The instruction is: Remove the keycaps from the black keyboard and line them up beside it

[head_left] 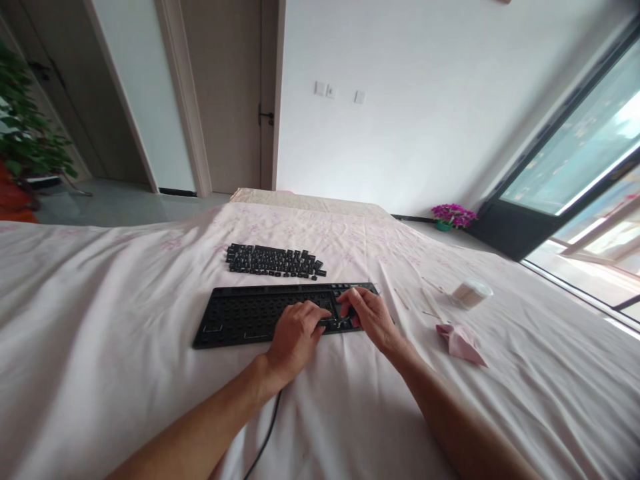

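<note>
Two hands on one keyboard (260, 313), a black board lying flat near the middle of the bed (100, 373), long side toward the person.

Keyboard: most keycaps off, bare sockets showing in rows across the left and centre; a few caps appear to remain at the right end. A black cable (265, 437) runs from its near edge toward the person.

Left hand (295, 337): fingers curled down on the near edge right of centre, seemingly bracing the board; whether it grips anything, cannot tell.

Right hand (367, 317): fingers bent over the right end, tips pressed at the remaining caps; something thin may be pinched there, too small to tell.

Keycaps (273, 261): removed, laid in tidy rows just beyond the far edge, apparently kept in layout order.

Swabs (433, 303) and their tub (473, 292): right of the board, within reach.

Pink cloth (463, 341): crumpled, near the right forearm.
</note>
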`<state>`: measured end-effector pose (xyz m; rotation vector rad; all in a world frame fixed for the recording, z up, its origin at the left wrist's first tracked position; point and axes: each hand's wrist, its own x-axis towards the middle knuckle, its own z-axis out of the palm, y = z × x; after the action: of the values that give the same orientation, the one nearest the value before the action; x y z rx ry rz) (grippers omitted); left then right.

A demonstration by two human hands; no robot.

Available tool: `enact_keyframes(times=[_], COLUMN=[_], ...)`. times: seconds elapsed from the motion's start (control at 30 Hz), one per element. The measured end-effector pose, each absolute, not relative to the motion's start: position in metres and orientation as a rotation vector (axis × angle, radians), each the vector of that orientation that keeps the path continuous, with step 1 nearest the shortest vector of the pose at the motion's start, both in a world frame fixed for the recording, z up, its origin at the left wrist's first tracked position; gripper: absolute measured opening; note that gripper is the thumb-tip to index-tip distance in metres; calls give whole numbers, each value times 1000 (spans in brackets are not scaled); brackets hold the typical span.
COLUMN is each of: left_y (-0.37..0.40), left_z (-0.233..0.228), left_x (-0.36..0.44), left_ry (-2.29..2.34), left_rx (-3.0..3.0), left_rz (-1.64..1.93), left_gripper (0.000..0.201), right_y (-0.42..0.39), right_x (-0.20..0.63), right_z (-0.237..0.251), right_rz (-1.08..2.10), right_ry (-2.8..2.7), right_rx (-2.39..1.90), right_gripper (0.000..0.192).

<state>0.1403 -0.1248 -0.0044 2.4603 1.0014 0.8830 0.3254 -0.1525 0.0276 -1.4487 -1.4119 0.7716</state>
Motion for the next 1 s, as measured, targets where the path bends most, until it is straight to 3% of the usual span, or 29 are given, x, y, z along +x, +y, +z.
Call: enact_keyframes(times=[0.3,0.6,1.0], left_y=[-128,-119,-122], left_z=[-15,-9,-11], left_x=[146,151,161], left_ry=[960,1004,1137], left_rx=[2371,2460,2486], left_rz=[907,740,792], left_gripper=[32,15,18], right_y=[-156,-150,-159], right_x=[317,307,309], right_z=[25,24,-2], right_rz=[591,319,247], right_ry=[-1527,-1899,-1863], right_rx=[-1545,-1489,-1410], right_gripper=[36,27,34])
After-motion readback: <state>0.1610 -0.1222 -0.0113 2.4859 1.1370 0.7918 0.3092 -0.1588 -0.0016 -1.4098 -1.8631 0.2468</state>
